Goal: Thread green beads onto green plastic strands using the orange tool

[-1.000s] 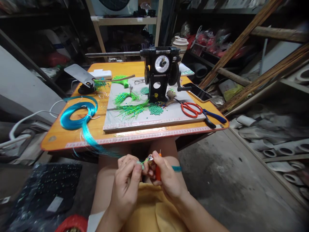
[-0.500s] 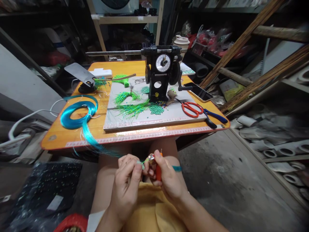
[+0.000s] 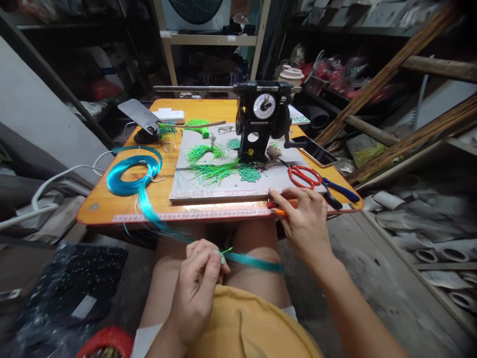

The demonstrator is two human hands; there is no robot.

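Note:
My left hand (image 3: 201, 273) is closed over my lap, pinching a small pale-green piece (image 3: 222, 258) with a short bright green strand (image 3: 227, 250) sticking out of it. A bundle of teal fibre (image 3: 253, 261) runs past this hand and across my thighs. My right hand (image 3: 303, 221) reaches to the table's front edge, its fingers around an orange lighter (image 3: 280, 212) with a metal top. The lighter is partly hidden by the hand and lies low at the edge. Red-handled scissors (image 3: 305, 177) and blue-and-black pliers (image 3: 341, 190) are just beyond my right hand.
A black hand-cranked winder with a dial (image 3: 257, 134) stands on a pale board (image 3: 208, 191), beside green strand bundles (image 3: 216, 171) and turquoise beads (image 3: 249, 174). Coiled teal fibre (image 3: 115, 184) lies at left on the orange table (image 3: 95, 199). A phone (image 3: 316, 151) rests at right.
My right hand has moved away from my left, up and right to the table edge, carrying the lighter. My left hand stays over my lap with its pinch. The view has shifted slightly.

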